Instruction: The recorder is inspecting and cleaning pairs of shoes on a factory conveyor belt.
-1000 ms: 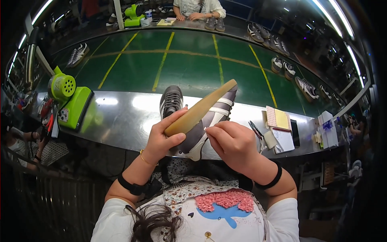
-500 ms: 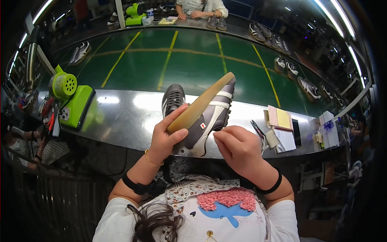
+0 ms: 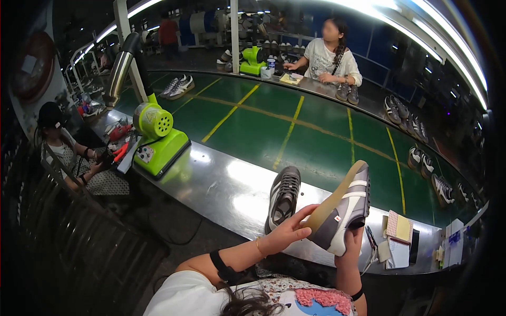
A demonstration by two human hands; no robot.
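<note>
Item one, in your hands: a grey low-top sneaker (image 3: 328,227), raised above the near edge of the metal bench (image 3: 216,181), toe pointing up and away, sole turned to your left. Your left hand (image 3: 287,231) is partly curled, thumb and fingers clasping the heel end of the sole; your right hand (image 3: 349,250) is against the shoe's mouth from below, its fingers mostly hidden, so how far they close cannot be told. For a good hold, keep light pressure on the tan sole (image 3: 333,196), support the heel, and tilt slowly so light crosses every seam. Materials, by look: smooth, rubber-like wedge sole; matte grey upper, perhaps suede; pale, smooth side stripes and heel panel; small red-and-white tag (image 3: 338,218). Item two: a matching dark-laced sneaker (image 3: 285,196), standing on the bench just beyond your left hand.
</note>
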